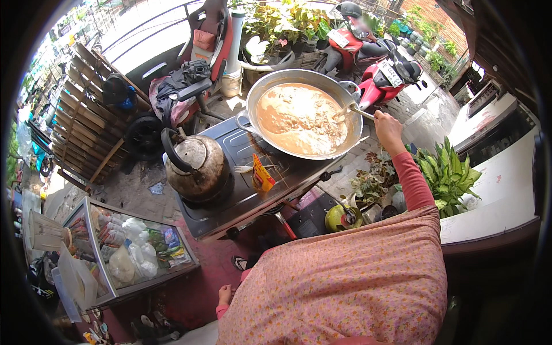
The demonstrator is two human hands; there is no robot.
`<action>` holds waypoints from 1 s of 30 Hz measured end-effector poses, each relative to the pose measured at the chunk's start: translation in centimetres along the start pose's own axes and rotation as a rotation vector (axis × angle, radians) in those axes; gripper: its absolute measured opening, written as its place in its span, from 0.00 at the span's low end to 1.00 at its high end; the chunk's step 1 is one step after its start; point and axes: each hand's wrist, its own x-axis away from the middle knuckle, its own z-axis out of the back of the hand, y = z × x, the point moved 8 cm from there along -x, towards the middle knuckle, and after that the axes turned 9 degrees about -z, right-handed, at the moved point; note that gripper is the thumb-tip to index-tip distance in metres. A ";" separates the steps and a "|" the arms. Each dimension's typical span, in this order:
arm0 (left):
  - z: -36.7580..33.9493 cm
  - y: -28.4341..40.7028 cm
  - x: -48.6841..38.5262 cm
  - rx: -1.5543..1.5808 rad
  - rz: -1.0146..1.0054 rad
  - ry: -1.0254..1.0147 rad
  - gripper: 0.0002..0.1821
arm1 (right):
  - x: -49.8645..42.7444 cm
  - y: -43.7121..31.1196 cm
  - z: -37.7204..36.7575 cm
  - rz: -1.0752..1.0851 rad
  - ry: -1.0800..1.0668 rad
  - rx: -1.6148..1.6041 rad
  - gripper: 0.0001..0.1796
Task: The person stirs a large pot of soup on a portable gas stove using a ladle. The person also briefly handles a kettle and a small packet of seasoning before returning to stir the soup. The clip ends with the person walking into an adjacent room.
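My right hand grips the handle of a metal ladle or spatula. Its head dips into a thick light-brown sauce that fills much of a large two-handled metal wok. The wok sits at the right end of a gas stove. Low beside my patterned garment hangs my left hand, partly covered, away from the stove; no object shows in it. On the stove's left burner stands a sooty kettle. Between kettle and wok are a fork and a yellow-and-red packet.
Below the stove stands a green gas cylinder. At lower left is a glass display case of bagged goods, with a blender jug by it. An office chair, potted plants and parked motorbikes surround the stove.
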 end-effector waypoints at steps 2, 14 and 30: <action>0.2 0.4 -0.2 0.012 0.009 -0.006 0.09 | 1.6 0.0 1.0 0.019 -0.012 0.017 0.06; 0.5 0.4 -2.7 0.018 -0.009 -0.051 0.11 | 3.3 1.1 -2.3 0.035 -0.049 0.163 0.04; -2.7 -3.5 2.8 -0.081 0.012 0.058 0.12 | -4.7 0.3 -2.1 0.062 -0.043 0.038 0.07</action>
